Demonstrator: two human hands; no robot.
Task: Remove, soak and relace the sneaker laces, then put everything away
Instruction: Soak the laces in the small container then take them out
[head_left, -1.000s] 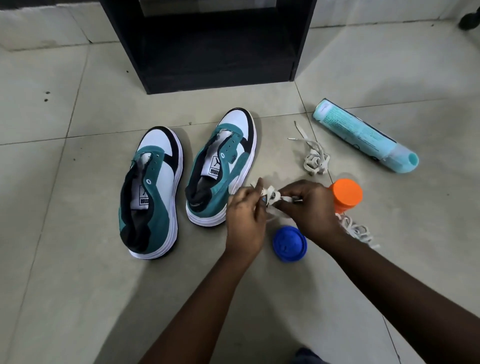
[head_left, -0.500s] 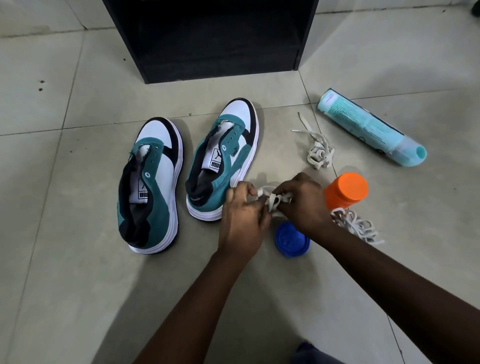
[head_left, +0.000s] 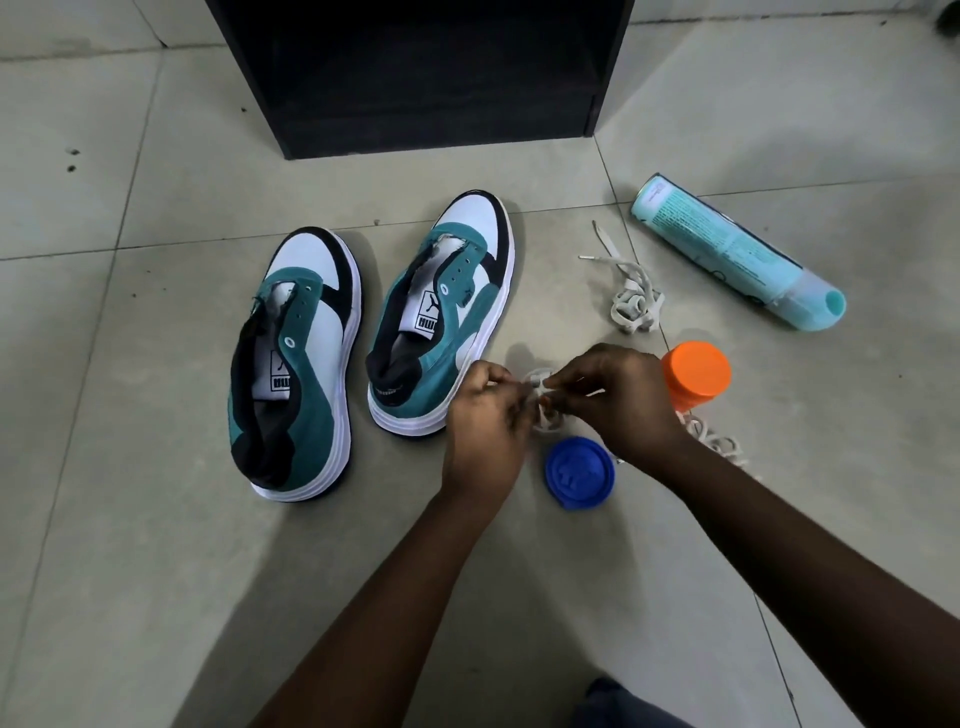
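Both hands, left hand & right hand, pinch a bunched flat white shoelace between fingertips, just above the round blue plastic lid. Risk imo: orange-capped bottle sits right beside the right wrist, an elbow nudge tips it; loose loops could knot w/ the other white lace beyond the grip

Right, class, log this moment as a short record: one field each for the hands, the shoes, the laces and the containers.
hands: left hand and right hand both pinch a bunched white lace between them
shoes: two teal sneakers side by side on the tiled floor, eyelets bare
loose lace: a second white lace piled on the floor
containers: orange-capped bottle upright; teal spray can lying down; blue lid flat
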